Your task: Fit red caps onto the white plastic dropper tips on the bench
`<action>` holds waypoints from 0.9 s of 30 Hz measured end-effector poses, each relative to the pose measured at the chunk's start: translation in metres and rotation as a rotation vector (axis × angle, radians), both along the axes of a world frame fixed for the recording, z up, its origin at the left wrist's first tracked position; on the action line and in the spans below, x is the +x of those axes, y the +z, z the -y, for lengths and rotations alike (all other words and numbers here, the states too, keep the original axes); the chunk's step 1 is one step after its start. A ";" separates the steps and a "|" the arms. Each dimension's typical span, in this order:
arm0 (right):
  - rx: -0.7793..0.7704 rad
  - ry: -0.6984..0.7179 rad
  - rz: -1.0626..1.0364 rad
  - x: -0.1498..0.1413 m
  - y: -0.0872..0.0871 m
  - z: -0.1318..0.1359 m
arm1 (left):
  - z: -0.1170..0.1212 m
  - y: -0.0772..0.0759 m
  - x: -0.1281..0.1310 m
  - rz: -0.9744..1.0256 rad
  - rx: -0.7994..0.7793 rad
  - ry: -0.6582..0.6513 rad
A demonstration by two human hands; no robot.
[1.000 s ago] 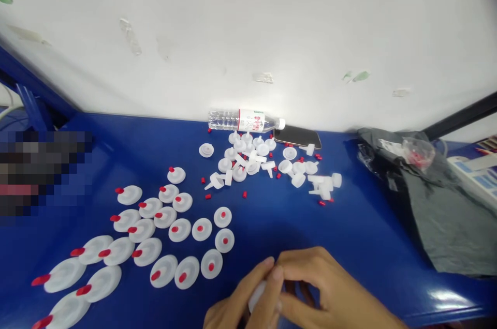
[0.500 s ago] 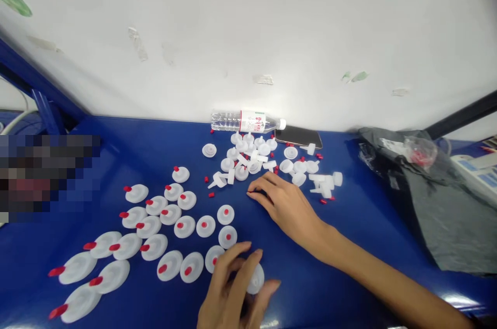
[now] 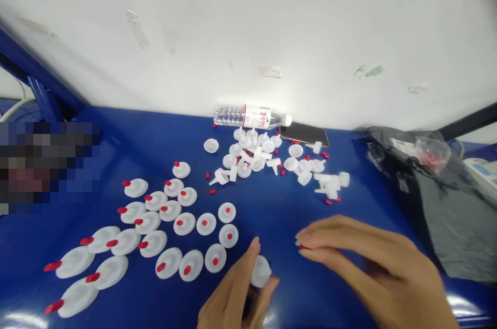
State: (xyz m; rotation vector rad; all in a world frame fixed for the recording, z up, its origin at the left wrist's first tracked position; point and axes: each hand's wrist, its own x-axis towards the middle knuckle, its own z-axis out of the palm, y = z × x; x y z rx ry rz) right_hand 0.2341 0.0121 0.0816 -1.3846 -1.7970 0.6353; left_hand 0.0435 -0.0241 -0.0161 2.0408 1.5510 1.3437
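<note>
My left hand (image 3: 237,293) is low in the middle of the view, its fingers pinched round a white plastic cap (image 3: 260,271). My right hand (image 3: 361,262) is beside it on the right, fingertips pressed together on a small red plug (image 3: 301,247) a little apart from the cap. Left of my hands lie rows of white caps with red plugs fitted (image 3: 155,230). Farther back is a loose heap of bare white caps (image 3: 264,158) with scattered red plugs (image 3: 212,192) among them.
A clear water bottle (image 3: 252,116) lies on its side against the white wall, with a dark phone (image 3: 305,134) next to it. A grey plastic bag (image 3: 438,199) covers the right of the blue table (image 3: 135,132). A blurred patch sits at the left edge.
My right hand has drawn back from the loose heap toward my left hand, now pinching a red plug. My left hand still holds the white cap.
</note>
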 end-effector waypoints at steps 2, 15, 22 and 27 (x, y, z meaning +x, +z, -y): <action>0.083 0.050 0.045 0.002 -0.003 0.014 | 0.000 0.000 -0.001 -0.017 0.022 0.011; -0.007 0.099 -0.067 -0.031 -0.054 0.036 | 0.004 -0.002 -0.006 -0.016 -0.050 -0.072; -0.069 0.075 -0.105 -0.034 -0.063 0.035 | 0.003 -0.005 -0.008 -0.020 -0.059 -0.107; -0.076 0.070 -0.080 -0.032 -0.063 0.033 | 0.002 -0.007 -0.005 -0.013 -0.090 -0.101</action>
